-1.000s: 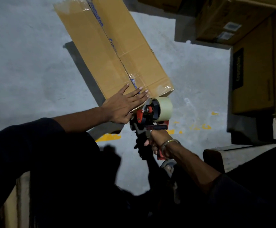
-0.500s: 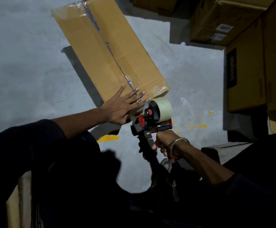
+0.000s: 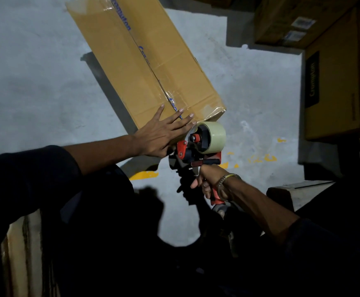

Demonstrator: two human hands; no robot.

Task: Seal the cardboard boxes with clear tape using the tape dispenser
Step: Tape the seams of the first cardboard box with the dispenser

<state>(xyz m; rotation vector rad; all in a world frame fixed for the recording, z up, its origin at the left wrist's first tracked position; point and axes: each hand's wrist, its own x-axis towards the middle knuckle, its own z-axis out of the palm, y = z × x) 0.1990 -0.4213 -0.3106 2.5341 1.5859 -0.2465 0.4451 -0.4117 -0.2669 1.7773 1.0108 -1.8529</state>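
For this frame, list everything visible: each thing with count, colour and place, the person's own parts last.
cardboard box: one, tan with blue print, lying on the floor at upper centre, clear tape along its centre seam and ends.
tape dispenser: one, red and black, at the box's near end.
tape roll: one, pale clear, mounted on the dispenser.
stacked boxes: several, brown, at the upper right; exact count unclear.
floor: grey concrete with yellow paint marks.
bracelet: one, metallic, on the right wrist.
left hand: flat, fingers spread, pressing on the box's near end.
right hand: gripping the dispenser's handle.
sleeves: dark, on both arms.
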